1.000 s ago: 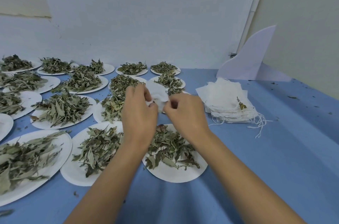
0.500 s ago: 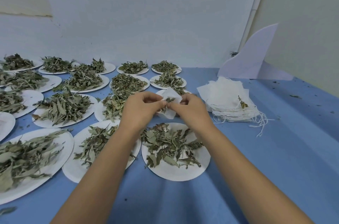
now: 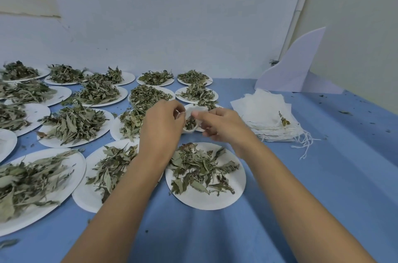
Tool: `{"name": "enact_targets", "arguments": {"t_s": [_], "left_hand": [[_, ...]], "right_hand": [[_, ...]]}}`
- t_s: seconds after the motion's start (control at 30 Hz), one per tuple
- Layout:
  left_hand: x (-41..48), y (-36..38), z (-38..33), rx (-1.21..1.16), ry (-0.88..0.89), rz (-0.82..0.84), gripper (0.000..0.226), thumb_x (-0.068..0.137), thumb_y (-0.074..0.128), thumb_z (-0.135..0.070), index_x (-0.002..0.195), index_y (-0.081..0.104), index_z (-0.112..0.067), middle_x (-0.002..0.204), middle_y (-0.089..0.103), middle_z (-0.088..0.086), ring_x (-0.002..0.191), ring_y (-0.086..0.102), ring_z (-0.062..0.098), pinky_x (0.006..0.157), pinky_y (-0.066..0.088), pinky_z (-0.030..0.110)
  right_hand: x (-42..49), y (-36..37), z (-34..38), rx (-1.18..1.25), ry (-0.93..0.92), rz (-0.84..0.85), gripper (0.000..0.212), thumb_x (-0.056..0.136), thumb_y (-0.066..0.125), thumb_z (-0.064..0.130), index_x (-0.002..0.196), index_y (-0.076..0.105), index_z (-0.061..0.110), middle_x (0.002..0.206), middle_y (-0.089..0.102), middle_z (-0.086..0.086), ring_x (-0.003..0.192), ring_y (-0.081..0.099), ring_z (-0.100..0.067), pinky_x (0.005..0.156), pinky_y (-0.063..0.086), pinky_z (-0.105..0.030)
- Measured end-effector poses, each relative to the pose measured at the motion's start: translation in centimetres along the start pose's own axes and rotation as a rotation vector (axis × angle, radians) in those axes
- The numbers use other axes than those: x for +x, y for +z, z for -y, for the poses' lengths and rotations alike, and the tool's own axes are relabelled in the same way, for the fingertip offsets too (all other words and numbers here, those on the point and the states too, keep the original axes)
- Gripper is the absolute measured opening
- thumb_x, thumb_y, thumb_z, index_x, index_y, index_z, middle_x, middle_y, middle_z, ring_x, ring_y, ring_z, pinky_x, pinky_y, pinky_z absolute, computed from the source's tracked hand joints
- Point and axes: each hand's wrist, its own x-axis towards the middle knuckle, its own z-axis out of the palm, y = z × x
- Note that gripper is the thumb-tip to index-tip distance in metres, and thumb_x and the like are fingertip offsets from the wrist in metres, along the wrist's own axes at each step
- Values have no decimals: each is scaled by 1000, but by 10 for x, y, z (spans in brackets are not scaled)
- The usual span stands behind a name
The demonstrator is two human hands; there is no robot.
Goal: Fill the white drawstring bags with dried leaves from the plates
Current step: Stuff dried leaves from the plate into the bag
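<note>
A small white drawstring bag point(image 3: 195, 112) is held up between both hands, its mouth spread and dried leaves visible inside. My left hand point(image 3: 162, 125) pinches its left edge and string. My right hand point(image 3: 221, 126) pinches its right edge. Just below them sits a white plate point(image 3: 226, 198) with a loose heap of dried leaves point(image 3: 200, 165). A stack of empty white drawstring bags point(image 3: 265, 112) lies to the right, strings trailing off its near side.
Several white plates heaped with dried leaves point(image 3: 73, 122) cover the blue table point(image 3: 323, 176) to the left and back. A white curved board point(image 3: 295, 66) leans at the back right corner. Leaf crumbs dot the right side.
The bag has gone from crumpled between my fingers to pulled open, with leaves showing inside. Both hands have stayed over the near plate, drawing slightly apart.
</note>
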Motion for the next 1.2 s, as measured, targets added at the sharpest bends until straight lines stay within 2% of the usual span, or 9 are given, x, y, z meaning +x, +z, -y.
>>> {"name": "enact_targets", "arguments": {"t_s": [0.1,0.17,0.23,0.37,0.5,0.67,0.87,1.0,1.2], "left_hand": [[2,-1,4,-20,-15,-121,11,92,60,-18,96,70,-14,91,62,-2,79,55,12,66,37,20],[4,-1,5,-45,-35,-166,11,92,60,-19,95,70,-15,89,62,-3,79,55,10,63,33,15],[5,-1,6,-55,-50,-172,10,91,60,-19,93,70,-15,88,63,-2,78,54,9,64,31,14],[5,0,9,-63,-49,-169,10,91,61,-19,91,70,-14,86,64,-1,78,55,11,68,34,18],[5,0,10,-83,-45,-162,10,91,61,-19,91,69,-14,85,64,0,77,56,12,68,36,21],[5,1,10,-99,-33,-150,8,91,60,-17,88,68,-16,80,61,-5,71,52,4,60,35,14],[4,2,8,-89,-17,-133,9,90,60,-14,85,67,-16,76,57,-9,68,49,0,61,36,4],[4,3,7,-84,-35,-137,10,90,59,-14,85,66,-16,78,57,-8,70,49,4,57,34,16],[1,4,7,-53,-44,-199,12,93,57,-14,95,68,-12,90,58,-3,80,52,11,70,33,17]], "right_hand": [[-2,-12,6,-501,-209,122,33,70,80,45,71,63,16,68,61,13,60,53,1,61,43,-20],[-6,-14,8,-657,-202,404,39,70,80,47,103,68,31,107,64,22,99,55,8,88,42,-19],[-10,-10,7,-729,-179,601,74,70,80,46,136,46,41,143,41,23,130,34,5,106,27,-20],[-13,4,4,-902,-224,745,91,69,81,44,143,27,50,156,13,20,142,10,-1,113,12,-25],[-15,10,4,-1004,-257,750,73,74,79,35,136,43,49,158,15,11,144,15,-11,117,18,-37],[-14,9,3,-983,-316,575,45,76,77,18,117,67,34,143,48,9,128,44,-10,95,31,-18],[-11,9,-2,-951,-345,439,32,78,76,11,107,74,24,107,72,1,93,63,-14,82,48,-29],[-14,9,-2,-921,-355,390,32,79,71,1,103,75,21,66,62,14,49,49,9,45,37,-8],[-16,-6,13,-673,-329,327,28,78,68,-1,95,78,19,41,50,23,37,37,-6,39,27,-11]]}}
